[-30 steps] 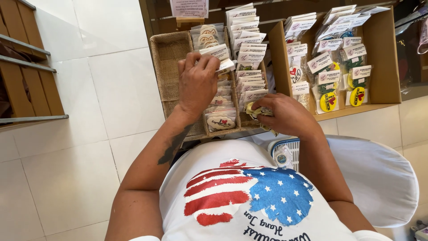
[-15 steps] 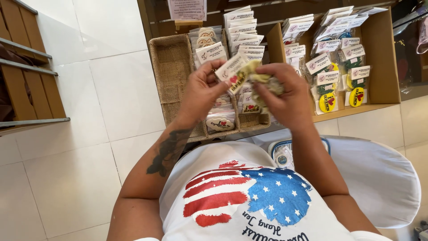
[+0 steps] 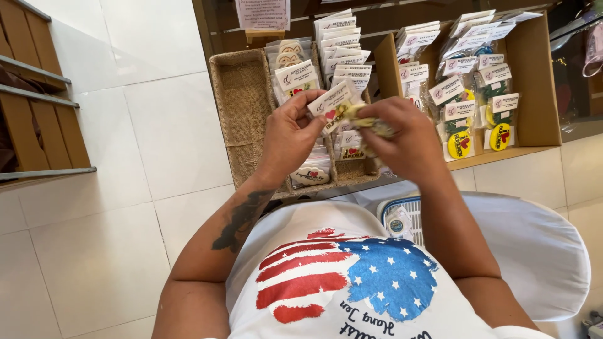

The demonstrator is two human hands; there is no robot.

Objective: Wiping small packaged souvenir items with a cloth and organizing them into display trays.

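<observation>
left hand (image 3: pixel 290 135), right hand (image 3: pixel 402 135), raised together, fingers pinching

- A burlap-lined basket (image 3: pixel 242 116) stands on the floor, its left compartment bare.
- A cardboard box (image 3: pixel 534 81) beside it holds carded packets.
- A wooden bench (image 3: pixel 38 119) sits at left.
- White tiles (image 3: pixel 125 157) cover the floor.

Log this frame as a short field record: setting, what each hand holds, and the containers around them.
setting: tiled floor, display of small packaged items seen from above
left hand: grips a small clear packet with a white header card
right hand: closed on yellowish packets, meeting the left hand's packet
below hands: burlap-lined basket with rows of similar packets
to the right: cardboard box of carded packets
</observation>
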